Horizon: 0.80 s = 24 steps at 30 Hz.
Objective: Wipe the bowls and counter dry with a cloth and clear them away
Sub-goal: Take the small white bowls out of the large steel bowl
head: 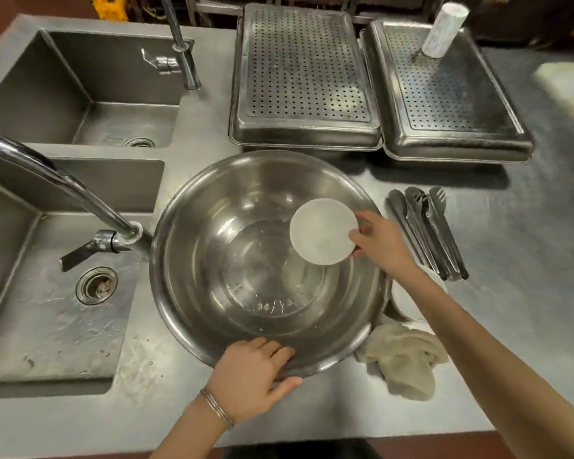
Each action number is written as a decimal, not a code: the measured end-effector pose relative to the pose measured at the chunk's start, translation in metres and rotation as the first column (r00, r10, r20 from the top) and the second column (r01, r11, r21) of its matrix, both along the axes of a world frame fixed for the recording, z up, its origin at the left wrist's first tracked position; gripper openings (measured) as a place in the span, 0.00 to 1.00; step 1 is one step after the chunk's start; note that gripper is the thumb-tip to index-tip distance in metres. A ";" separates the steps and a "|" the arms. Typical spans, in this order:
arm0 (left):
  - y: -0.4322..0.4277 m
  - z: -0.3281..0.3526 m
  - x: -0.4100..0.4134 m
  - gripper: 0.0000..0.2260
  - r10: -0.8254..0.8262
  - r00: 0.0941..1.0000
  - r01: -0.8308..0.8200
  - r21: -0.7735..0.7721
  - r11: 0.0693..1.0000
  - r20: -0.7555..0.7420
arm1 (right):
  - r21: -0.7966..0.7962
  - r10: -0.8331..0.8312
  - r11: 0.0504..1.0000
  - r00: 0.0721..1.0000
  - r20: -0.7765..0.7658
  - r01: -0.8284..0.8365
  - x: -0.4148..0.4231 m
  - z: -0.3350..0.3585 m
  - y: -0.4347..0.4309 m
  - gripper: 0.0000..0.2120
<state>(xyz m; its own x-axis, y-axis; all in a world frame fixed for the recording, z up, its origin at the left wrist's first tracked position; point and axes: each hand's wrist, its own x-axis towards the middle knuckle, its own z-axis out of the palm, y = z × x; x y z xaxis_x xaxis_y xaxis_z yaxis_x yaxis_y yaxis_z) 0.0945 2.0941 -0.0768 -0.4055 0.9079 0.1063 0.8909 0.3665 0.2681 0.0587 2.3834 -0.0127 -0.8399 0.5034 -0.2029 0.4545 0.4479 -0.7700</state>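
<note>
A large steel bowl (212, 246) stands on the steel counter (362, 402) just right of the near sink, with a little water pooled in its bottom. My left hand (251, 376) grips its near rim, thumb on the outside. My right hand (380, 241) pinches a round translucent white lid (322, 231) by its edge and holds it over the bowl's right side. A crumpled beige cloth (405, 356) lies on the counter by the bowl's right front. A small white bowl (408, 296) sits under my right forearm, mostly hidden.
Two sinks (47, 309) lie at the left, a curved tap (80, 197) reaching over the near one. Steel tongs (428, 233) lie right of the bowl. Two upturned perforated trays (305, 77) stand behind, a white cylinder (444, 29) on the right one. Water drops dot the counter near the sink.
</note>
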 end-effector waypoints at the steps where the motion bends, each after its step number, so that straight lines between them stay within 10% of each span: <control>1: 0.013 -0.002 0.009 0.19 0.010 1.000 -0.010 -0.002 1.000 -0.014 | 0.001 -0.046 0.999 0.999 -0.026 0.046 0.011 0.006 0.012 0.19; 10: 0.096 0.007 0.030 0.22 0.194 0.971 -0.186 0.063 0.980 -0.141 | 0.069 -0.300 0.946 0.937 -0.178 0.316 0.073 0.005 0.098 0.19; 24: 0.096 0.001 0.032 0.22 0.220 0.956 -0.225 -0.005 0.974 -0.193 | 0.026 -0.199 0.980 0.976 0.085 0.197 0.049 -0.067 0.131 0.17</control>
